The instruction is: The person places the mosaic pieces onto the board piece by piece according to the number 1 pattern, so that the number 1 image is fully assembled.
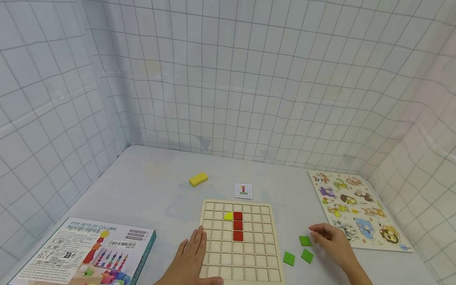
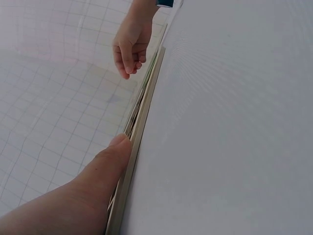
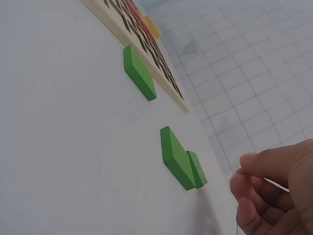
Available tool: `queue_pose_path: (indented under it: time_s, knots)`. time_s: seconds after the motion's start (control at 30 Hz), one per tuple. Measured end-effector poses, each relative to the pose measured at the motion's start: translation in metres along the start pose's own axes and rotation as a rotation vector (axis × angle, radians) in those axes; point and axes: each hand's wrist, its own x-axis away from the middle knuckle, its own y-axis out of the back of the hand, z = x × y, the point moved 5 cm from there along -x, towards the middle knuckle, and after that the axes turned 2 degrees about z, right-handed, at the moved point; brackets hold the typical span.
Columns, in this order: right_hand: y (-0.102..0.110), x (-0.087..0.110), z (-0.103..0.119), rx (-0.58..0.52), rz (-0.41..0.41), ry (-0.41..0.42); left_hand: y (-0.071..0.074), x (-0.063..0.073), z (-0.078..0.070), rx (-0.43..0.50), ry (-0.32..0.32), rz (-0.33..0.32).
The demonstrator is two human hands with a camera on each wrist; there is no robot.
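Observation:
In the head view my left hand [image 1: 189, 258] lies flat with straight fingers along the left edge of a wooden grid board [image 1: 259, 261], its thumb across the near left corner. On the board are three red square tiles [image 1: 238, 225] in a column and a yellow tile [image 1: 228, 216] with a rounded side beside the top one. My right hand [image 1: 334, 242] hovers right of the board, fingers loosely bent and holding nothing. Close by lie three green square tiles: the far one [image 1: 304, 241] just left of its fingertips, one nearer me [image 1: 307, 256], another by the board [image 1: 289, 258].
Behind the board lie a small pattern card [image 1: 243, 191] and a yellow block [image 1: 198, 179]. An animal puzzle board [image 1: 357, 210] is at the right, a boxed bead set [image 1: 88, 255] at the left. Grid-patterned cloth walls [image 1: 245, 76] surround the table.

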Motion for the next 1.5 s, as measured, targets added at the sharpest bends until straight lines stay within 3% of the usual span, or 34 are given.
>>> queue_pose_path:
  time_s: [0.2, 0.43, 0.6, 1.5]
  knots:
    - [-0.005, 0.001, -0.011, 0.083, 0.016, -0.048, 0.000, 0.001, 0.000, -0.002, 0.005, 0.000]
    - [-0.011, -0.002, -0.008, 0.188, 0.044, 0.045, -0.001, 0.000, 0.001, 0.002, 0.011, 0.012]
    - [-0.013, -0.004, -0.009, 0.216, 0.074, 0.056, 0.000, 0.000, 0.001, 0.010, 0.011, 0.013]
    - [-0.011, -0.001, -0.013, 0.151, 0.099, 0.048, -0.001, 0.000, 0.000, 0.000, 0.010, 0.012]
